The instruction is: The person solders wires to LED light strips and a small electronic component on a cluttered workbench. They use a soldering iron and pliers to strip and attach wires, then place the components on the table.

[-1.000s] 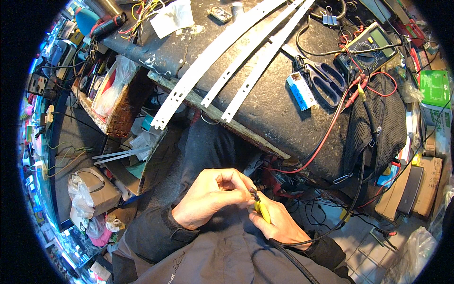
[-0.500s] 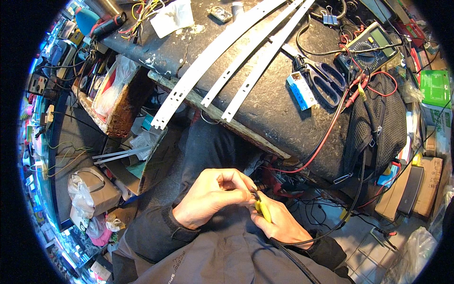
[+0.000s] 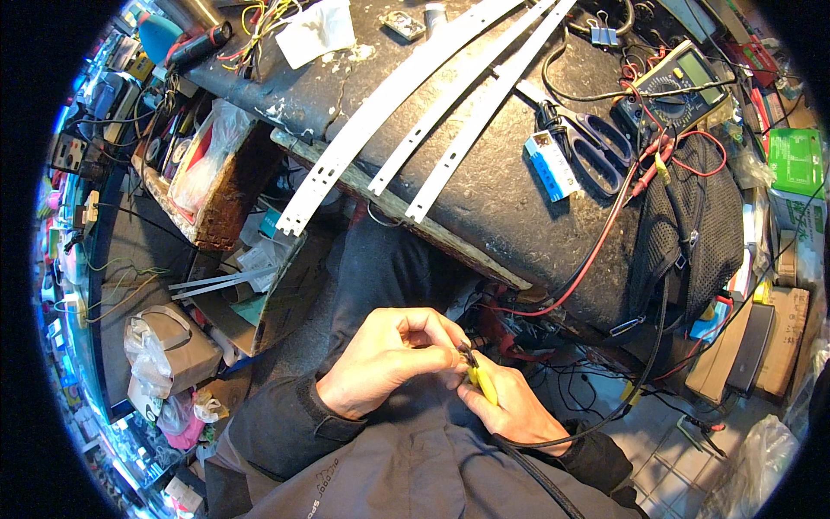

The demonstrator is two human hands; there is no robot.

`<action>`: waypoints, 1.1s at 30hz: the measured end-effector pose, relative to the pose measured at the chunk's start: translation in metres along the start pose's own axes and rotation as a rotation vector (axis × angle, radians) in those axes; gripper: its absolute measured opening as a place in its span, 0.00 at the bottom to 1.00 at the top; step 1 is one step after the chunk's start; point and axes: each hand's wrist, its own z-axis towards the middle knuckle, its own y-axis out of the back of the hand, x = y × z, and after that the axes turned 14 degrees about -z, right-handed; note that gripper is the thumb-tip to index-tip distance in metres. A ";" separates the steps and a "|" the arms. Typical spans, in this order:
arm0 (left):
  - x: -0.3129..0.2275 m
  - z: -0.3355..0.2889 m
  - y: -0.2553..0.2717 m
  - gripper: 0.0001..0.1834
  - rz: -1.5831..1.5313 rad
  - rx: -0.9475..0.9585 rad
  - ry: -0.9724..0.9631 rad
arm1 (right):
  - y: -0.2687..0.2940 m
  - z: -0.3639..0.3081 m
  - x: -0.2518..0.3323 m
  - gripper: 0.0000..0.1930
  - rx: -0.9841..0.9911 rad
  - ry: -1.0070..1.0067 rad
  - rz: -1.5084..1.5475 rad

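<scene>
Close in front of my body, both hands meet above my lap. My right hand is closed around yellow-handled pliers, whose dark jaws point up toward my left fingertips. With thumb and forefinger pinched together, my left hand meets the tip of the jaws. Whatever sits in that pinch is too small and too covered by the fingers to name. A black cable passes over my right wrist and hangs along my jacket.
Ahead is a dark workbench with long white metal strips overhanging its edge. Scissors, a small blue-white box, a multimeter and a black mesh bag lie to the right. A cardboard box stands at left.
The pliers and the fingers around them have shifted very slightly. Both hands otherwise keep the same place and grip.
</scene>
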 end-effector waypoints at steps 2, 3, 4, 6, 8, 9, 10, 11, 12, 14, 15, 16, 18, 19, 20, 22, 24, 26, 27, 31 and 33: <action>0.000 0.000 0.000 0.06 0.000 0.002 -0.011 | -0.002 0.000 -0.002 0.10 0.000 -0.023 0.004; 0.000 0.000 0.000 0.06 0.015 -0.006 -0.012 | -0.002 -0.001 -0.003 0.10 -0.001 -0.035 0.006; 0.000 0.000 0.000 0.05 0.004 0.002 -0.013 | -0.003 -0.001 -0.004 0.10 -0.011 -0.017 0.014; -0.001 0.000 -0.001 0.05 0.002 0.005 -0.006 | -0.004 -0.001 -0.006 0.10 -0.033 0.015 0.035; -0.001 0.000 -0.001 0.05 0.004 0.008 -0.005 | -0.005 -0.001 -0.008 0.10 -0.041 0.038 0.030; -0.001 0.000 -0.001 0.05 0.015 0.003 -0.001 | -0.005 -0.001 -0.009 0.10 -0.046 0.047 0.030; -0.001 0.000 -0.001 0.05 0.002 0.013 -0.005 | -0.006 -0.001 -0.010 0.10 -0.045 0.051 0.026; -0.001 0.000 -0.001 0.05 0.000 0.017 -0.005 | -0.006 0.000 -0.012 0.10 -0.044 0.054 0.021; -0.001 0.000 -0.001 0.05 -0.001 0.021 -0.005 | -0.006 0.000 -0.013 0.10 -0.043 0.053 0.017; -0.001 0.000 -0.001 0.05 -0.010 0.010 0.003 | -0.009 -0.001 -0.014 0.09 -0.054 0.051 0.040; 0.000 0.000 0.000 0.05 -0.014 0.004 0.007 | -0.010 -0.001 -0.015 0.09 -0.060 0.048 0.052; 0.000 0.000 0.000 0.05 -0.023 0.003 0.011 | -0.011 -0.003 -0.016 0.10 -0.066 0.024 0.084; -0.001 0.000 0.001 0.05 -0.038 0.002 0.013 | -0.014 -0.005 -0.018 0.10 -0.063 -0.042 0.144; -0.001 0.000 0.001 0.04 -0.034 0.000 0.007 | -0.015 -0.006 -0.019 0.11 -0.043 -0.088 0.299; -0.001 0.000 0.001 0.04 -0.028 -0.003 -0.003 | -0.015 -0.006 -0.021 0.12 -0.007 -0.154 0.452; -0.003 -0.003 0.001 0.04 -0.044 -0.014 -0.017 | -0.016 -0.005 -0.026 0.15 -0.026 -0.176 0.612; -0.005 -0.007 0.000 0.03 -0.087 -0.028 -0.026 | -0.013 -0.003 -0.033 0.19 -0.125 -0.094 0.200; -0.008 -0.012 0.000 0.03 -0.097 -0.062 -0.024 | -0.006 -0.007 -0.039 0.26 -0.171 -0.205 -0.556; -0.009 -0.014 0.000 0.03 -0.104 -0.076 -0.030 | -0.001 -0.010 -0.041 0.23 -0.068 -0.317 -0.820; -0.017 -0.021 -0.003 0.04 -0.100 -0.034 -0.084 | 0.020 -0.029 -0.047 0.12 -0.059 -0.223 -0.809; -0.022 -0.026 -0.005 0.04 -0.065 -0.043 -0.120 | 0.035 -0.042 -0.049 0.13 0.009 -0.130 -0.780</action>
